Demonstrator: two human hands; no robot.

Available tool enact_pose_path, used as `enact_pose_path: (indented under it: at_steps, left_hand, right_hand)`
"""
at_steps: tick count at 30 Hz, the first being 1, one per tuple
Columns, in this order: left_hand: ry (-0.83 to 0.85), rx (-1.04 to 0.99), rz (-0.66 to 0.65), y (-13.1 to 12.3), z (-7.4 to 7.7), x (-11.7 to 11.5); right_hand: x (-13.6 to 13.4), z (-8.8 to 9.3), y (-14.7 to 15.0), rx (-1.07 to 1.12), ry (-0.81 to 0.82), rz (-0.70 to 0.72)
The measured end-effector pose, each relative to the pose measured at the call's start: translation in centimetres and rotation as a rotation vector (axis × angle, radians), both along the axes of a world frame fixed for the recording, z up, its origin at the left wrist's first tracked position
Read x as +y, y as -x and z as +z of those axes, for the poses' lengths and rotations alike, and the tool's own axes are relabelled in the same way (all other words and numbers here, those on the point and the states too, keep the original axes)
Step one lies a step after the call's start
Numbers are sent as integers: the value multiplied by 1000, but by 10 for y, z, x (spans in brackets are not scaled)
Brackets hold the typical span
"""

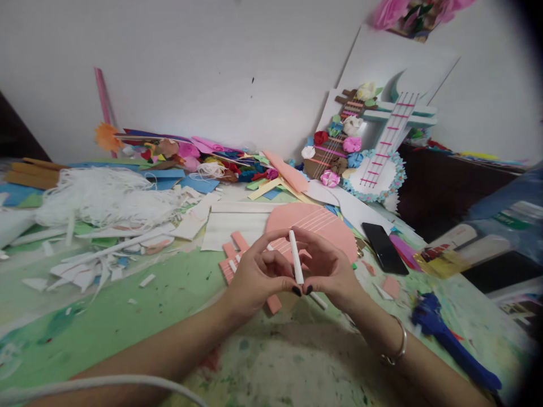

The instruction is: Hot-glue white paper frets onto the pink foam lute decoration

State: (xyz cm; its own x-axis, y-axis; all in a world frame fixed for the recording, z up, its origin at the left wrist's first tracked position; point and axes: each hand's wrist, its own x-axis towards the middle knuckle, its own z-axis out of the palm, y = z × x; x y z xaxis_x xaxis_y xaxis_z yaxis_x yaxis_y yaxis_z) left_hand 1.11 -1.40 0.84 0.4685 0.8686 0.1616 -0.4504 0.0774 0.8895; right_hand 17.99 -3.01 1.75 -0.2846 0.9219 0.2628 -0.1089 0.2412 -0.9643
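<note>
A thin rolled white paper stick [296, 257] is pinched between both hands, pointing away from me and slightly tilted. My left hand [265, 268] has its thumb at the near end and a finger by the far end. My right hand [328, 265] closes on the stick from the other side in the same way. Just beyond them lies a salmon-pink paper guitar body [311, 217] with white strings. Its pink neck piece [227, 271] is partly hidden behind my left hand. Another white paper stick [318, 301] lies below my right hand.
A blue glue gun [453, 339] lies at the right, near a black phone [385, 249]. White string [106, 195] and paper scraps [85, 271] cover the left. Finished paper guitars [382, 152] lean on the wall. A white cable [106, 382] crosses the lower left.
</note>
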Motion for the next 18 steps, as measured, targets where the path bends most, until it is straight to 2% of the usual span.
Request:
enact_pose_path:
  at_steps: [7, 11, 13, 16, 18]
  left_hand:
    - [6, -4, 10, -2, 0, 1]
    - [-56, 113, 15, 5, 6, 10]
    - [-216, 289, 125, 14, 8, 23]
    - [-562, 612, 492, 31, 7, 44]
    - [-746, 795, 585, 38, 3, 56]
  right_hand:
    - [7, 1, -2, -61, -35, -1]
    - [22, 13, -9, -144, -137, 19]
    - [35, 23, -17, -209, -188, 62]
    - [61, 34, -28, -425, -223, 181]
    - [76, 36, -32, -569, -226, 259]
